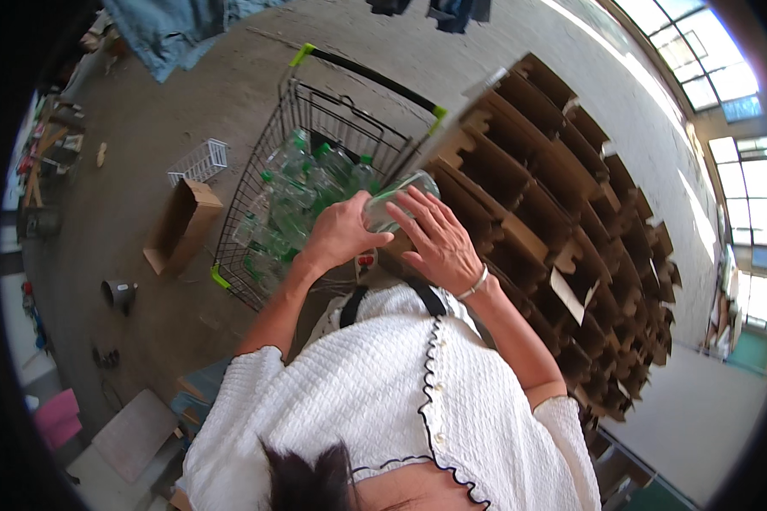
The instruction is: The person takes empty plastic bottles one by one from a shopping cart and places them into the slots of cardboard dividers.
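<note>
2 arms (273, 312) forward, left hand (344, 230) clamped on clear bottle (385, 213), right hand (441, 243) splayed, apparently against it

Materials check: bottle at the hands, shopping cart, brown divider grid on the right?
Bottle: probably clear plastic, glossy; see-through with bright highlights, though glass isn't ruled out.
Shopping cart: likely metal, dark finish, perhaps coated; thin crossing wires. Its bright green corner pieces look like plastic: smooth, evenly coloured.
Divider grid: looks like cardboard, matte brown; thin panels, ragged edges.
</note>
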{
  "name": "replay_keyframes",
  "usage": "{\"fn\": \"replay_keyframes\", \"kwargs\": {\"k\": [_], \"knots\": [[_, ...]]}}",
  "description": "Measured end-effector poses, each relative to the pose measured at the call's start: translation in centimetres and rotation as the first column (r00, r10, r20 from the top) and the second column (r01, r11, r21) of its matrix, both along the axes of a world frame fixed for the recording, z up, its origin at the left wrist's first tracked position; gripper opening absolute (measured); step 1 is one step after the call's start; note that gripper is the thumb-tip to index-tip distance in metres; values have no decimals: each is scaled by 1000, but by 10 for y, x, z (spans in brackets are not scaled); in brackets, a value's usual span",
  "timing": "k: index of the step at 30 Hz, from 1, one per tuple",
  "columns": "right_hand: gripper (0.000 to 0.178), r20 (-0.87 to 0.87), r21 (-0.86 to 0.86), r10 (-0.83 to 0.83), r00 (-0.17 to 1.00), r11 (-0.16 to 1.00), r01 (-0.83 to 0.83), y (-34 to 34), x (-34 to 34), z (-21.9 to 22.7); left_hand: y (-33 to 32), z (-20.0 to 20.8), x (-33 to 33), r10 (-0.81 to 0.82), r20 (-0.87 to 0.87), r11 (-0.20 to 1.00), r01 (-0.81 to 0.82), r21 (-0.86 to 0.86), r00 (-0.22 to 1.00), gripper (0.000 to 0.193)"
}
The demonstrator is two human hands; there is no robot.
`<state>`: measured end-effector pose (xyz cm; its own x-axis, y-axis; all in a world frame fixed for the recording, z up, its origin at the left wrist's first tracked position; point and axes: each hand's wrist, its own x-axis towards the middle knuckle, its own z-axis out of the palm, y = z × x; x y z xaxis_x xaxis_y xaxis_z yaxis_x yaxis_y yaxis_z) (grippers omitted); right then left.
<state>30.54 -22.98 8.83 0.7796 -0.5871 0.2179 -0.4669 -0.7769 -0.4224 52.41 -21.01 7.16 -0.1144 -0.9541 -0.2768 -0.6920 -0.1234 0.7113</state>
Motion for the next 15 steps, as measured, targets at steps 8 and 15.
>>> {"fn": "replay_keyframes", "kwargs": {"k": [8, 15], "knots": [[72, -134, 59, -288, 948, 953, 298, 47, -76, -14, 3, 11, -67, -415, -154, 906, 422, 17, 897, 47], [64, -330, 187, -595, 732, 720, 669, 56, -139, -47, -69, -151, -73, 74, -115, 973, -97, -210, 991, 48]]}}
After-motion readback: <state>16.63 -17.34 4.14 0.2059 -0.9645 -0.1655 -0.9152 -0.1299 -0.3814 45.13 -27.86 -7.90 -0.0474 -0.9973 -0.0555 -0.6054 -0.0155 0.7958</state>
